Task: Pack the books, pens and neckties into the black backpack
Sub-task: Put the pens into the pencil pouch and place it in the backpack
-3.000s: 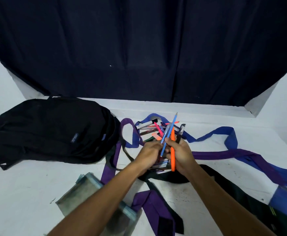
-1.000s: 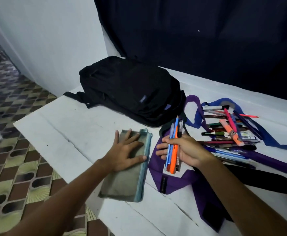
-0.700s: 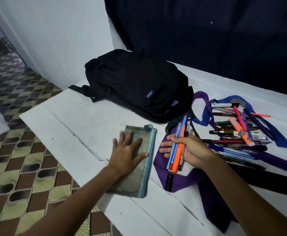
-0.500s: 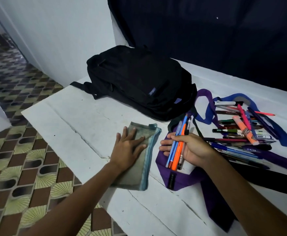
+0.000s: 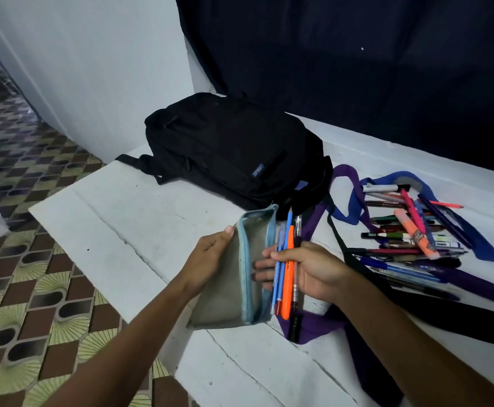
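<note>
Floor (image 5: 19,289): patterned tiles, at 9 o'clock of table.
Table (image 5: 151,218): white, carries all task items.
Left hand (image 5: 210,254): at 7 o'clock of backpack; fingers curled round left edge of pencil pouch, lifting that side.
Pencil pouch (image 5: 239,277): grey mesh, blue zip trim, mouth gaping toward right hand; contents not discernible.
Black backpack (image 5: 234,148): at 12 o'clock of pouch, lying flat; main opening not visibly spread.
Right hand (image 5: 307,268): thumb and fingers clamped round bundle of pens (image 5: 285,268), fingertips touching pouch mouth.
Loose pens (image 5: 410,230): heap at 3 o'clock of right hand, uncollected.
Neckties (image 5: 354,195): purple, blue and dark, spread under and around heap, unpacked.
Books: none visible.
Progress: early; no item seen inside backpack. Remaining: pouch loading, remaining pens, neckties, books.
</note>
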Demonstrator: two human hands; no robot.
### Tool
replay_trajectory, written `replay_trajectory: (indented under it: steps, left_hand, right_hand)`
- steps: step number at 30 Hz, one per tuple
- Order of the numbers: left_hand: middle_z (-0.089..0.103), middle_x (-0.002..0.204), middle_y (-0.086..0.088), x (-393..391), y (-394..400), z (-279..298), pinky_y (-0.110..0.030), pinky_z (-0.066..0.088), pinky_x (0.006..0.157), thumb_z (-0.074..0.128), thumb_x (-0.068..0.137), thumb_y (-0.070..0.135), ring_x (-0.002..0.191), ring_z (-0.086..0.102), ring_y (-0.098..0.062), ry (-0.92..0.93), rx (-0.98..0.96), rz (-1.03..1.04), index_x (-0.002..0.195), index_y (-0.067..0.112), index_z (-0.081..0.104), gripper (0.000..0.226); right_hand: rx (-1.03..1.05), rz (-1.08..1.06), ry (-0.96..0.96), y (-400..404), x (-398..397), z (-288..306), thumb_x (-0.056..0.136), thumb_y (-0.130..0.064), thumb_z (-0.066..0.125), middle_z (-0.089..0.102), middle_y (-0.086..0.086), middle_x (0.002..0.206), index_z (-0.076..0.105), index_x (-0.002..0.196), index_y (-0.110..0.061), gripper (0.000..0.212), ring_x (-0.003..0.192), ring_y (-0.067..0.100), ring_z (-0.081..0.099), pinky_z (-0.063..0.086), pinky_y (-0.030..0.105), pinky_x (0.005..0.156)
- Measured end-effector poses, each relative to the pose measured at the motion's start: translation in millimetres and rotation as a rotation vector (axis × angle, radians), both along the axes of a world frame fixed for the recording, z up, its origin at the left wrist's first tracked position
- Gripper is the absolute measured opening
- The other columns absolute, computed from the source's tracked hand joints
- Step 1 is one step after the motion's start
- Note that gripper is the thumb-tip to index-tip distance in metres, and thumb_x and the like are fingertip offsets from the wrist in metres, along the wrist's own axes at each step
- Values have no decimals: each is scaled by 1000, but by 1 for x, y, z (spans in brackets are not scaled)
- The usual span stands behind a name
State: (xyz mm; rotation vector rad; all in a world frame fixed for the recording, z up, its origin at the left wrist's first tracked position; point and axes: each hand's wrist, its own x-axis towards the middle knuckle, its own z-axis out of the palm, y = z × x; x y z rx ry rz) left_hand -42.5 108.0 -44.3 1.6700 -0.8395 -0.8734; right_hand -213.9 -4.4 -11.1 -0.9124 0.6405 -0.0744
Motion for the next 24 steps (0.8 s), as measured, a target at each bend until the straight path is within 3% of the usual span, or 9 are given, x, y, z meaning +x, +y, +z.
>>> replay_trajectory:
  steps: [5,9,14,17,20,22,24]
  left_hand:
    - [73,104,-11,3,-3,-1,-37,55,86,42,98,48,93,70,-23,184,-55,15,104,20,75,44]
    - [73,99,-16,-3,-6,0,-33,57,76,43,96,49,84,70,-24,204,-97,18,111,13,71,48]
    - [73,99,-16,-9,-8,0,-31,58,76,40,97,46,86,70,-24,199,-127,-8,109,13,72,47]
    - [73,96,-18,-10,-8,0,-29,57,75,39,100,42,83,69,-22,169,-131,-20,100,8,73,48]
    - [71,92,-21,-11,-8,-2,-29,54,73,40,99,43,79,66,-23,126,-131,-32,95,0,71,53]
    - [74,93,-15,-13,-7,-2,-29,55,80,42,96,41,85,68,-20,120,-147,-49,97,4,73,49]
    - [73,108,2,-15,-6,1,-25,50,97,44,93,40,104,66,-8,85,-163,-61,111,14,72,42]
  right_hand:
    - [-171,50,88,7,3,0,93,5,51,69,15,76,56,102,4,10,68,28,68,56,45,72]
    - [-194,70,67,13,10,7,92,6,54,61,15,79,56,101,1,11,67,26,62,59,40,66]
    - [-131,0,136,13,18,2,90,8,54,59,23,90,47,122,11,33,68,28,62,57,39,57]
    - [-130,-27,164,14,26,-4,90,10,50,63,29,107,53,116,7,27,83,32,66,59,41,71]
    - [-100,-30,148,16,32,-8,88,12,45,65,26,94,58,110,8,25,76,29,66,58,39,72]
    - [-44,-49,129,15,34,-9,88,11,39,63,19,77,62,96,3,25,67,27,64,56,38,66]
    - [24,-78,79,13,35,-11,85,10,32,58,19,75,57,95,0,29,68,29,60,52,44,73]
